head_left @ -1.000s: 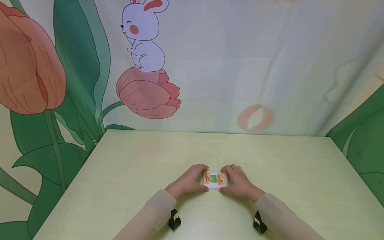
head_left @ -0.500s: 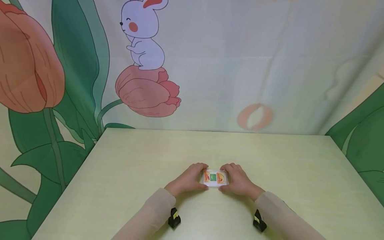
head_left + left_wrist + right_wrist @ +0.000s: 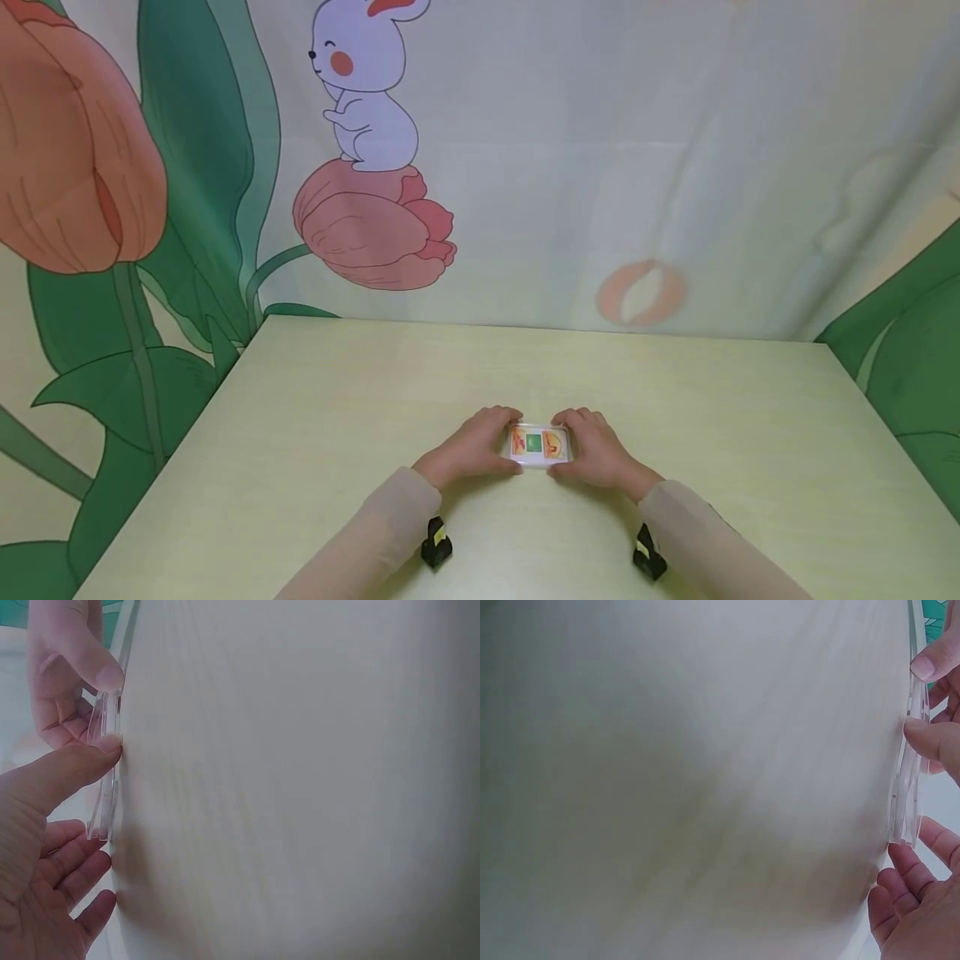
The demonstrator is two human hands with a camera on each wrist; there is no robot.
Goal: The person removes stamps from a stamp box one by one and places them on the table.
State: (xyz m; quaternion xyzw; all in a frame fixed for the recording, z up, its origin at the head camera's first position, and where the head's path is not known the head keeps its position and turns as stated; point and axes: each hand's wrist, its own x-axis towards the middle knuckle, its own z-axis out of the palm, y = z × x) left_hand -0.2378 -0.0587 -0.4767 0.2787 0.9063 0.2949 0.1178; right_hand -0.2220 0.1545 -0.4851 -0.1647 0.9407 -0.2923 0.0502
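A small flat clear plastic case [image 3: 539,459] lies in front of me at the middle of the table, its top showing orange pictures on either side of a green square. My left hand [image 3: 474,451] holds its left end between thumb and fingers. At the opposite end, my right hand [image 3: 597,455] grips it the same way. Seen edge-on in the left wrist view, the case [image 3: 106,799] shows thin transparent layers with a narrow gap between them. Both thumbs press the near side, and the fingers reach round the far side.
The pale wooden table [image 3: 360,392] spreads out around the hands. Behind it hangs a curtain [image 3: 525,167] printed with a rabbit and tulips. A black strap piece [image 3: 437,546] hangs under the left sleeve, and another strap piece [image 3: 648,554] under the right.
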